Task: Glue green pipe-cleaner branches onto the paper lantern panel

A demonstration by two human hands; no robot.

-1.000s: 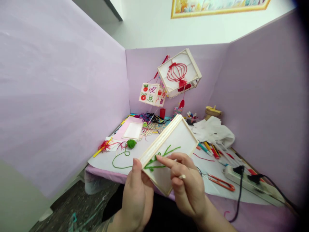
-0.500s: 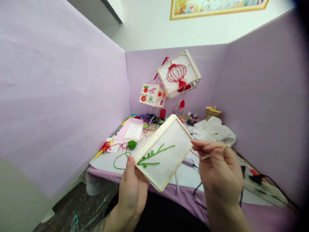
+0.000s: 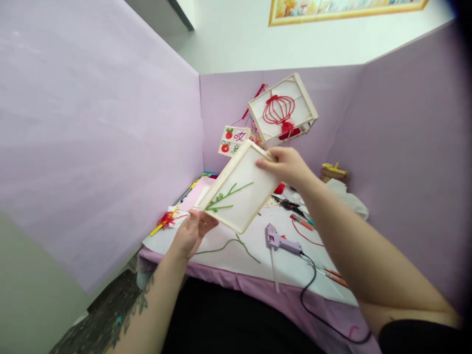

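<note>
A white panel with a pale wooden frame (image 3: 254, 191) is held up at a tilt above the table, a green yarn branch (image 3: 224, 198) on its lower left face. My left hand (image 3: 193, 230) grips its lower left corner. At the upper right edge, my right hand (image 3: 285, 164) pinches the frame, thumb on the white face. Behind it hang a large lantern with a red yarn design (image 3: 282, 110) and a smaller box lantern with red fruit shapes (image 3: 234, 140), partly covered by the panel.
A lilac glue gun (image 3: 282, 241) lies on the white table cover (image 3: 236, 253), its dark cord running over the front edge. Green yarn (image 3: 221, 248) curves nearby. Orange-handled tools (image 3: 335, 278) are at the right, red yarn with a yellow strip (image 3: 165, 221) at the left. Purple partitions enclose the table.
The framed panel has moved up and slightly left. My right hand has come up from beside it to hold its upper right edge; the thin stick between its fingers no longer shows.
</note>
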